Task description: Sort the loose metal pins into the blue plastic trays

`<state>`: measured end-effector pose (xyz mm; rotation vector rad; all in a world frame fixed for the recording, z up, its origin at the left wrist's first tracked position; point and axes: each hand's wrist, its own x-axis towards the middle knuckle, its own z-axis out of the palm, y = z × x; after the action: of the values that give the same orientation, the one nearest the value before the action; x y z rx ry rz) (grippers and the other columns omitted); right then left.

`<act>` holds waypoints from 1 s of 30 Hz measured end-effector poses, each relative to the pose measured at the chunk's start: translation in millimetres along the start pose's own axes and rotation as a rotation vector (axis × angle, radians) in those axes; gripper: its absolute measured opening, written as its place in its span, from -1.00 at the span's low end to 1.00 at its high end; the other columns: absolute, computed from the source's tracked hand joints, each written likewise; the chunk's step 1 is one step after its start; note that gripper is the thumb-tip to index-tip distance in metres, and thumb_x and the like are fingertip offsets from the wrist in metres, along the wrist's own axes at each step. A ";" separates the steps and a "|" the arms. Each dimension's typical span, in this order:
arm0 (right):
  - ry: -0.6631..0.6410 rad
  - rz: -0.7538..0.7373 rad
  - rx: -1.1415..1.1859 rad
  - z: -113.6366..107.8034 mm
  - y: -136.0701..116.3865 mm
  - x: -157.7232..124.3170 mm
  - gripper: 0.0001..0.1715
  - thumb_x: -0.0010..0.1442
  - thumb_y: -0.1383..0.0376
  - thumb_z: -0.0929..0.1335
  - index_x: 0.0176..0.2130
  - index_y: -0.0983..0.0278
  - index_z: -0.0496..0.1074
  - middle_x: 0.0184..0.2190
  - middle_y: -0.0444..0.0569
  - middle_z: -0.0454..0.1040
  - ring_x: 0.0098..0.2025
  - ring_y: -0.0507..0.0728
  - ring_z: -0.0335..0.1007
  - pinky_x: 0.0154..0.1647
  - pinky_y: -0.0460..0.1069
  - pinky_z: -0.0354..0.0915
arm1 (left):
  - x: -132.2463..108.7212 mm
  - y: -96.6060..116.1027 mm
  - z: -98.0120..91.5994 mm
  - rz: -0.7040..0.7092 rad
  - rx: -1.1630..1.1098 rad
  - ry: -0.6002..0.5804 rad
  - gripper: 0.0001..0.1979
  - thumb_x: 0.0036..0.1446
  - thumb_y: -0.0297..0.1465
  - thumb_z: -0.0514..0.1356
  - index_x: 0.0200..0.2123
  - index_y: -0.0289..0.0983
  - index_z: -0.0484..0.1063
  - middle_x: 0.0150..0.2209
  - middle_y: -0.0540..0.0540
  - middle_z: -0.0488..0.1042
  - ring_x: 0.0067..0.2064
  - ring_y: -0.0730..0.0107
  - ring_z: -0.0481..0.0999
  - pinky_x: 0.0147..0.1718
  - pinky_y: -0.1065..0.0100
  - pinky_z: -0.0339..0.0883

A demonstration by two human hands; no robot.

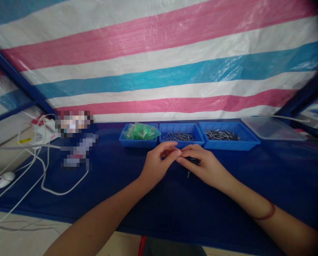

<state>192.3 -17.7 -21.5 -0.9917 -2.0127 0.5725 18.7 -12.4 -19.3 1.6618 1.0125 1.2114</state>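
Observation:
My left hand (161, 160) and my right hand (201, 161) meet at the fingertips over the blue table, just in front of the middle bin. The left thumb and fingers are pinched together; what they hold, if anything, is too small to tell. Dark screws (193, 160) lie within the curl of my right hand, one pointing down below it. Behind the hands stand three blue bins: the left one holds green plastic bags (141, 131), the middle one loose screws (178, 136), the right one more dark screws (221, 135).
A clear plastic lid (272, 128) lies at the back right. White cables (45, 170), a power strip (45, 131) and a white device (4, 180) are on the left. A striped plastic sheet (159, 85) hangs behind the blue table (169, 209).

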 end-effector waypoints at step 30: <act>0.116 0.115 0.013 -13.3 -8.4 2.9 -0.72 0.20 0.18 0.30 -0.50 0.25 0.34 -0.55 -0.14 0.32 -0.48 0.03 0.24 -0.43 -0.03 0.20 | 1.3 -0.5 -3.3 0.122 0.390 -0.277 -0.76 0.24 -0.30 0.07 -0.23 -0.29 0.48 -0.30 -0.04 0.54 -0.29 0.41 0.48 -0.26 0.41 0.31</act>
<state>198.5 -19.7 -6.8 -1.1130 -1.8572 0.5753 15.7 -10.5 -18.7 2.1537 1.0276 0.8593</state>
